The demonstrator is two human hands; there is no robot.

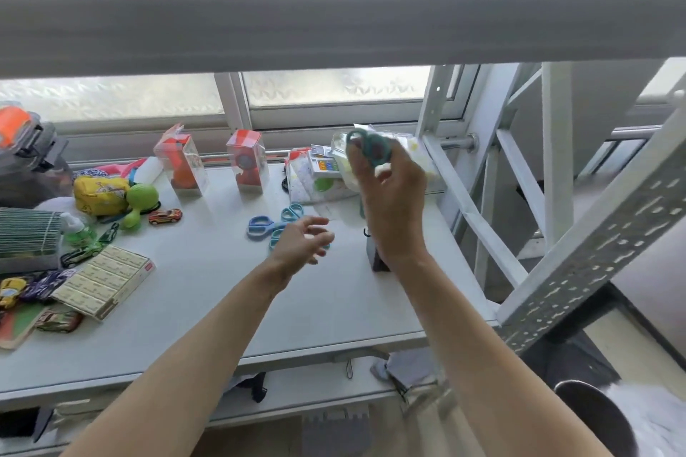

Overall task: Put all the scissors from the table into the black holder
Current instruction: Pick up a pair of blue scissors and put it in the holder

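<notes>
My right hand (393,193) is raised above the table, gripping green-handled scissors (371,148), handles up and blades pointing down behind the wrist. Under that wrist stands the black holder (375,258), mostly hidden by my forearm. My left hand (302,243) hovers with spread fingers over loose scissors on the table: a blue-handled pair (258,226) and light-blue pairs (291,213) just beyond the fingers. It holds nothing.
Clear toy boxes (185,167), a paint set (326,163) and plastic packets stand at the back. Toy cars (165,216), a yellow pouch (98,195), a green maraca and a staple box (104,280) crowd the left. A metal shelf post (594,241) slants at right.
</notes>
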